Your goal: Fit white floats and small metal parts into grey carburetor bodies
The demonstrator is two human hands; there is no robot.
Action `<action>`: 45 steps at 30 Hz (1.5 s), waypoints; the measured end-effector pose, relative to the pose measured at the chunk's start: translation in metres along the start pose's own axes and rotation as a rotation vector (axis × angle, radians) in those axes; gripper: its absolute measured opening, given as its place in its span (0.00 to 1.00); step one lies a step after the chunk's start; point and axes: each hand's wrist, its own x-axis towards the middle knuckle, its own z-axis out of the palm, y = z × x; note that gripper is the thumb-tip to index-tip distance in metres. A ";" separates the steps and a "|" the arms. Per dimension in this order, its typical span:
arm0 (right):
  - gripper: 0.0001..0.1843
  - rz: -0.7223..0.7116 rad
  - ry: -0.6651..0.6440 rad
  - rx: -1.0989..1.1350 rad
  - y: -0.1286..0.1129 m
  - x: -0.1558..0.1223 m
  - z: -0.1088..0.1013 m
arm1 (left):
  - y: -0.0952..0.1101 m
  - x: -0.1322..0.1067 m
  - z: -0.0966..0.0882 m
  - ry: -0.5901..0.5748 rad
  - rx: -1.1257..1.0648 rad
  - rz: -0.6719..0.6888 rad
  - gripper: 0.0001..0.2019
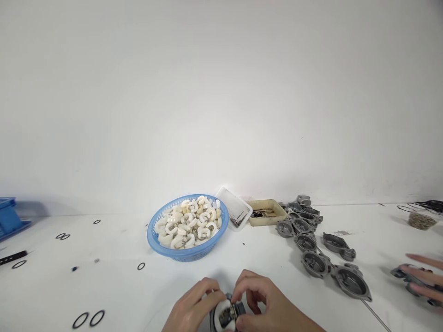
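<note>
1. Clock face centred on the part in hand. White table (121, 286): bracing the part on it likely beats pressing in mid-air. Contact underneath: can't tell.
2. Left hand (194, 304) curls round the part's 9 o'clock side. Right hand (263, 299) is narrow, thumb and index closed on the 3 o'clock side. Sensible split: left steadies, right does the fine work.
3. Gray housing (239, 308): between both hands, bottom edge of view, open face roughly up. Best held level; a tilt probably spoils the fit.
4. White ring (218, 314): sits within the housing. Even pressure all round looks safer than pushing one side.
5. Dark insert (225, 317): inside the ring, right fingertips close by. Light touch advised; small metal may bend.
6. Blue basket (152, 237), 11 o'clock: heaped with white C-shaped pieces (188, 223); lower layers hidden.
7. Loose housings (306, 243), 2 o'clock: rear ones overlap, no reliable count.
8. Co-worker's hand (429, 276), 3 o'clock: blurred, cut off at the frame, covering a dark part (401, 272) of unclear shape.
9. Held housing: bottom cut off, sides under fingers. Seating can't be confirmed.
10. Insert detail: too small to read.
</note>
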 end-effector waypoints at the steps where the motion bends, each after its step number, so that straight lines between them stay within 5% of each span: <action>1: 0.13 -0.002 -0.003 0.004 0.000 0.000 0.000 | 0.000 0.000 0.000 0.000 -0.002 0.002 0.14; 29: 0.14 0.015 -0.001 -0.003 -0.002 0.000 0.002 | 0.005 0.001 -0.001 -0.087 -0.065 -0.124 0.13; 45: 0.15 0.020 -0.002 -0.024 0.000 0.001 0.001 | 0.003 -0.001 0.000 -0.006 -0.024 -0.022 0.12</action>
